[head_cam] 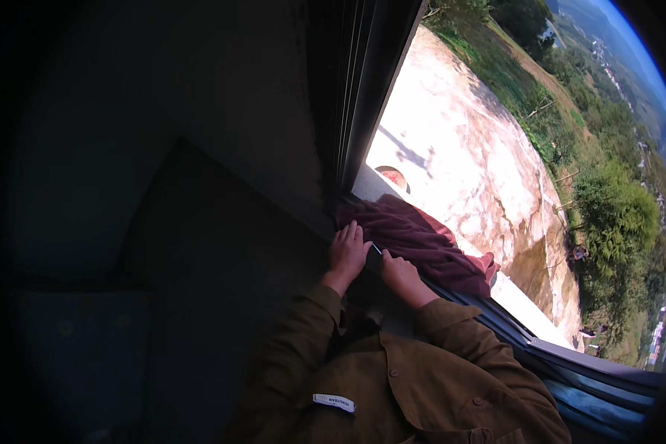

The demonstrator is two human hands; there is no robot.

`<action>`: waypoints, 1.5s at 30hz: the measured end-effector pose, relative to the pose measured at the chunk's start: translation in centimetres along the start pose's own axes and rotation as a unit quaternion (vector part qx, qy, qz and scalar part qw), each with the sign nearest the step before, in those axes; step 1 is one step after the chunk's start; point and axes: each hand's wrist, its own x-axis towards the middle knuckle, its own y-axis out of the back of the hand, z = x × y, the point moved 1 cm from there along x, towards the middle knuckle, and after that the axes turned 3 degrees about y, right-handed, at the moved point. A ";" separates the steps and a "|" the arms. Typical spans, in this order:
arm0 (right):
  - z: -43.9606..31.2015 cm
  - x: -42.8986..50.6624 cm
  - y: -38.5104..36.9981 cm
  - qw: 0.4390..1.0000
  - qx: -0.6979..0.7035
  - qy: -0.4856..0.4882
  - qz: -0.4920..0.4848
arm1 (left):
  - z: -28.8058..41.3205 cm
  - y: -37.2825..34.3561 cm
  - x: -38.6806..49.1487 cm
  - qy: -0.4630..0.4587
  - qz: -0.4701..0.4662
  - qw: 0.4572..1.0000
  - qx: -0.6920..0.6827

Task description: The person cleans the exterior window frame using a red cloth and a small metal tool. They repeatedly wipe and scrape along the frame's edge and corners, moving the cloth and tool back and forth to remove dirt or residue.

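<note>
A dark red cloth [422, 238] lies in folds over the window sill in front of me. My left hand [348, 250] rests at the cloth's near left edge, its fingers stretched forward over the sill's inner edge. Close to its right, my right hand [402, 275] is closed on a thin, shiny, rod-like tool [377, 248], whose tip points towards my left thumb. What kind of tool it is, I cannot tell; most of it is hidden in my fist.
The dark window frame [358, 100] stands beyond my left hand, and its lower track [533, 341] runs to the right. Outside, a round container [393, 177] with red contents stands on sunlit concrete ground [449, 127]. The room on the left is very dark.
</note>
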 end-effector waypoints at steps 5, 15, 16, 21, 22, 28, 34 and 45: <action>-1.2 1.8 0.8 0.999 -0.005 -0.015 -0.040 | 1.6 0.7 -0.7 0.175 0.147 0.969 -0.098; -3.7 4.6 1.3 0.997 0.020 0.073 -0.034 | -1.6 -1.3 1.0 0.331 0.143 0.905 -0.228; -3.6 4.8 1.2 0.997 0.020 0.071 -0.029 | -1.8 -1.3 0.9 0.317 0.132 0.912 -0.224; -2.2 5.7 0.5 0.997 0.012 0.076 -0.032 | -0.4 0.1 0.9 0.284 0.112 0.944 -0.125; -1.9 5.8 0.4 0.996 0.020 0.084 -0.030 | -0.1 0.2 0.9 0.284 0.119 0.943 -0.125; -0.3 5.7 -1.8 0.988 0.065 0.135 0.031 | 0.9 0.5 0.2 0.226 0.136 0.959 -0.100; 0.7 4.8 -2.8 0.961 0.148 0.201 0.120 | 2.1 2.3 -0.4 0.128 0.165 0.978 -0.002; 4.9 -2.4 -3.7 0.930 0.156 0.290 0.162 | 7.1 4.7 -7.4 -0.014 0.089 0.996 -0.027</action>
